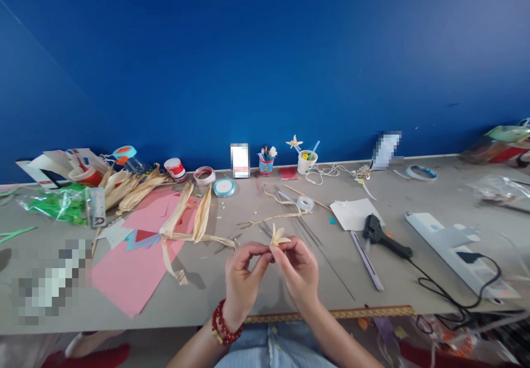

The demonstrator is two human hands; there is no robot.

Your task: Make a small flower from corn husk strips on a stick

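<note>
Above the front middle of the table, both of my hands come together around a small pale flower made of what looks like corn husk (279, 238). Its pointed petals stick upward. My left hand (243, 271) is closed, thumb and fingers pinching near the flower's base. From the other side my right hand (301, 271) pinches the same base; my fingertips hide the lower end. Left of my hands lie dried corn husks (178, 211) on pink paper sheets (128, 280), with scissors (228, 244) partly under a strip. Thin dark wires (306, 227) lie just beyond my right hand.
A black glue gun (385, 236), a purple utility knife (366, 260) and a white power strip (451, 252) with a looping cord stand right. Along the blue wall are a pen cup (266, 165), a white cup (307, 164) and ribbon rolls (224, 187). A patterned strip (364, 313) edges the front.
</note>
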